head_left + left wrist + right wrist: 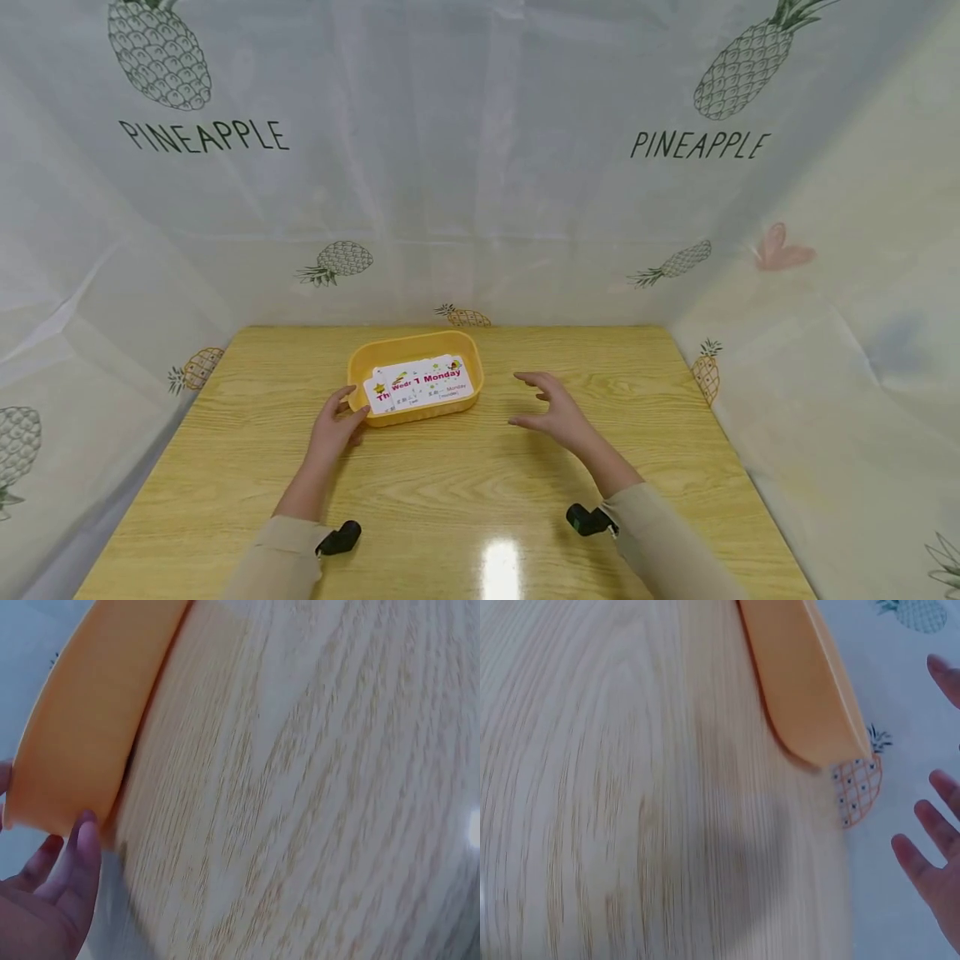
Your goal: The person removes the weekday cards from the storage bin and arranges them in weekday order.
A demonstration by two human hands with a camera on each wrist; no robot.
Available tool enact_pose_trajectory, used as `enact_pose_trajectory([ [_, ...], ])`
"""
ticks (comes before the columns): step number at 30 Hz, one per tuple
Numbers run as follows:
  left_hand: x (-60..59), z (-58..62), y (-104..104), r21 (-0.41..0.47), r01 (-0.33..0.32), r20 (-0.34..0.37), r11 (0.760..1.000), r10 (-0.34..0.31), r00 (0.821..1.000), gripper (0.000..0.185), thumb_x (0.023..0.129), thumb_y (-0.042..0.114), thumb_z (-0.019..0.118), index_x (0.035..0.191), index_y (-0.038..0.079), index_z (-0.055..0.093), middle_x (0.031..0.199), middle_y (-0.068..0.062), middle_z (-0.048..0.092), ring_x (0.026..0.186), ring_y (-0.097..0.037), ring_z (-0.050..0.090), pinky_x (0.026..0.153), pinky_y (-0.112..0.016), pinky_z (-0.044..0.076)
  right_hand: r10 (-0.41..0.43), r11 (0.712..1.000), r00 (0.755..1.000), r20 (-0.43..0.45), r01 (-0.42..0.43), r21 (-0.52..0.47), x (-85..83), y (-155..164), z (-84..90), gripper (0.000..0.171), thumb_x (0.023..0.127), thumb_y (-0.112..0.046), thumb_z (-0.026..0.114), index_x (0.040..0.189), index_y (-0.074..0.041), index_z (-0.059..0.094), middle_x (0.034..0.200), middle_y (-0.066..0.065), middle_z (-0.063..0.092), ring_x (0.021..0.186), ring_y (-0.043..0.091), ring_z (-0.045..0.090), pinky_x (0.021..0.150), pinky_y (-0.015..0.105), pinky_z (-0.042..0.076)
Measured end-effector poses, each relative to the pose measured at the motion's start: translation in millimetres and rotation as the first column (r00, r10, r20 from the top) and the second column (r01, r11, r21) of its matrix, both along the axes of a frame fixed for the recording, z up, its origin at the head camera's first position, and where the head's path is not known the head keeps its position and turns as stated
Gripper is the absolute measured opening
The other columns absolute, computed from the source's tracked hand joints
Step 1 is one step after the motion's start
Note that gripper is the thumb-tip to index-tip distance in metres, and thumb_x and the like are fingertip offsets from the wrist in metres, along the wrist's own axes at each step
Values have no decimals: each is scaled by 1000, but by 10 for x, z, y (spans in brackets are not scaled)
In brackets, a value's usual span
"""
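A yellow plastic basket [420, 412] stands on the table, with several white weekday cards [431, 385] lying overlapped in it; the top one reads Monday, and parts of Wednesday and a word starting "Th" show. My left hand [337, 425] holds the basket's left end, thumb at the near corner and fingers by the rim. In the left wrist view, these fingers [84, 829] bend about the orange-looking end wall [90, 712]. Apart from the basket, to its right, my right hand [555, 412] hovers with fingers and thumb spread and nothing between them.
The wood-grain table [442, 492] reaches back to a pale curtain [465, 183] printed with pineapples, which also hangs at both sides. Small black wrist cameras [588, 520] sit at both sleeves. A bright light reflection lies near the front.
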State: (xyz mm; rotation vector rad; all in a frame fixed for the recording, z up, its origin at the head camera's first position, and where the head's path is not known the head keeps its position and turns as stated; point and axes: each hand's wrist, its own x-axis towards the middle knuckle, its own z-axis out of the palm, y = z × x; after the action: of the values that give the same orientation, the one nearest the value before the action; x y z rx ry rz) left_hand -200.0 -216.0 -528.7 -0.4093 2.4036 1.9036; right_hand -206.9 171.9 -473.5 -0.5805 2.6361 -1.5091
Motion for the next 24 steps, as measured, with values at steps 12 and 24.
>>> enact_pose_trajectory([
  [12, 67, -28, 173, 138, 11, 31, 990, -15, 999, 60, 97, 16, 62, 150, 18, 34, 143, -24, 32, 81, -21, 68, 63, -29, 58, 46, 991, 993, 113, -31, -132, -117, -268, -5, 71, 80, -13, 82, 142, -8, 49, 137, 11, 53, 124, 34, 48, 103, 54, 40],
  [24, 286, -80, 366, 131, 31, 46, 991, -37, 998, 60, 96, 15, 63, 149, 21, 35, 144, -26, 30, 87, -28, 68, 67, -35, 58, 167, 980, 970, 176, -143, -141, -73, -456, 323, 66, 84, -3, 76, 141, 4, 45, 135, 25, 51, 122, 44, 47, 102, 58, 39],
])
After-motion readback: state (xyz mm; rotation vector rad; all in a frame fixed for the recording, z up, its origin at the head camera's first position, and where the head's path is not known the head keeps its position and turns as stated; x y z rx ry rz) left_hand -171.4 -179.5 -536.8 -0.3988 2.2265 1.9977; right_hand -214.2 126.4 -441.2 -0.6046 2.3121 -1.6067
